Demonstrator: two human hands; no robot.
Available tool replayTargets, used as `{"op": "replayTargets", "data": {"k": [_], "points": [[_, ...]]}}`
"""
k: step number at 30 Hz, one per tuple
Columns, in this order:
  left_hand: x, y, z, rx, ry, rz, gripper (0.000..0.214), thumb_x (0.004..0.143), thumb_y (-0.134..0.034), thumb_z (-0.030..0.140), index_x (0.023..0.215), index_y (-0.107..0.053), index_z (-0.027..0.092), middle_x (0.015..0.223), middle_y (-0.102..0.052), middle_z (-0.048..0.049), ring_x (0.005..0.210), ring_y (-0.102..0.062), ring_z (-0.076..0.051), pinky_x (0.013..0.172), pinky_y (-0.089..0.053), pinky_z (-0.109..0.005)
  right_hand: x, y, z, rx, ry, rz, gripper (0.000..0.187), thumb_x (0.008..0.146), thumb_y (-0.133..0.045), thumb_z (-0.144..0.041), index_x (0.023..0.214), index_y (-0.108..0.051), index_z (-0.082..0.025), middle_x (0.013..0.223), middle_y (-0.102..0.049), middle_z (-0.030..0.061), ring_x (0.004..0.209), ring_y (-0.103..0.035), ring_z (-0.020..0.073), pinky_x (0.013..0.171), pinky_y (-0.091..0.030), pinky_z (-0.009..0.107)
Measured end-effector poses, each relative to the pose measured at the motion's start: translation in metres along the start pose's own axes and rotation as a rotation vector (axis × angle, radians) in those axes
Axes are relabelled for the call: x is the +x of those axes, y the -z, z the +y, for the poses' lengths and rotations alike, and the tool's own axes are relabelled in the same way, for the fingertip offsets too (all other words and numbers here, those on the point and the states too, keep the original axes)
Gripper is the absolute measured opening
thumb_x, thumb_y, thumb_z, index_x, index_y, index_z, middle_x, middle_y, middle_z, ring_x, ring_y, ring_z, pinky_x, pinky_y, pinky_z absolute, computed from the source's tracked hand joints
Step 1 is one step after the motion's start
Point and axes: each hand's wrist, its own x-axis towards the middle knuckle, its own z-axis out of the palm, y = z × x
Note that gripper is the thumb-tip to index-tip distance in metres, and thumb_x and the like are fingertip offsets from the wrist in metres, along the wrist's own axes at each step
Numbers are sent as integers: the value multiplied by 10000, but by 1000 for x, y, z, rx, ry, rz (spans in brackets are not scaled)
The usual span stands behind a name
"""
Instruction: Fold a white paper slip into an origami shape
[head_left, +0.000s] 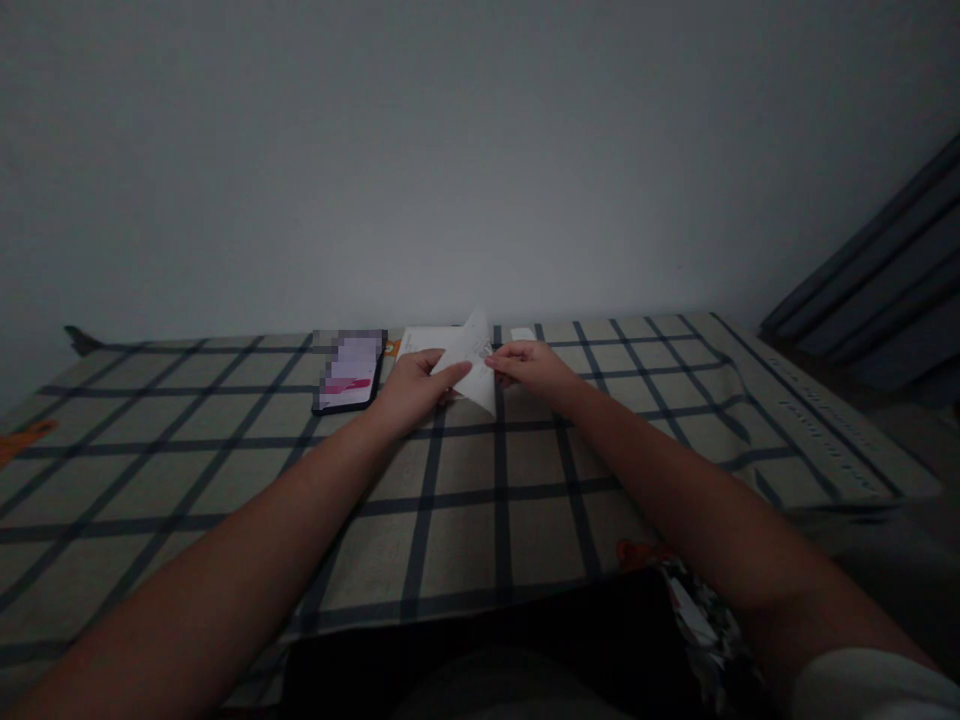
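Note:
A folded piece of white paper (469, 345) is held up between my two hands over the table. My left hand (421, 385) grips its left side, the thumb lying across the front. At its right edge my right hand (529, 365) pinches the paper between thumb and fingertips. Behind my left hand lies a flat white sheet or booklet (427, 338), partly covered by the hand and the folded paper. A small white piece (522, 333) rests just beyond my right hand. Fine details on the paper are too dim to make out.
A phone (351, 370) with its screen lit lies left of my left hand. The checked tablecloth (465, 530) covers the table, which meets a plain wall (480, 160). A dark curtain (885, 270) hangs at the right. Orange patches (26, 440) show at the left.

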Motion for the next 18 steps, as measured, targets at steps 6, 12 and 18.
{"op": "replayTargets", "data": {"k": [6,12,18], "points": [[3,1,-7,22,51,-89,305,793,-708,434,780,-679,131,521,-539,23,422,-426,-85,429,-280,-217,2,0,2,-140,48,24,183,820,-712,-321,779,-675,-146,657,-628,8,608,-554,121,575,-434,255],[3,1,-8,-20,16,-35,372,778,-737,476,867,-723,115,701,-672,-53,524,-532,-111,492,-371,-234,0,1,-1,-95,20,7,171,824,-698,-325,844,-702,-154,722,-665,24,629,-555,117,573,-437,254],[0,-2,1,-40,80,-2,325,777,-735,421,892,-718,118,634,-650,-36,478,-521,-105,441,-357,-223,1,1,2,-153,76,32,230,789,-719,-372,782,-671,-147,703,-642,16,635,-542,119,584,-399,259]]}}
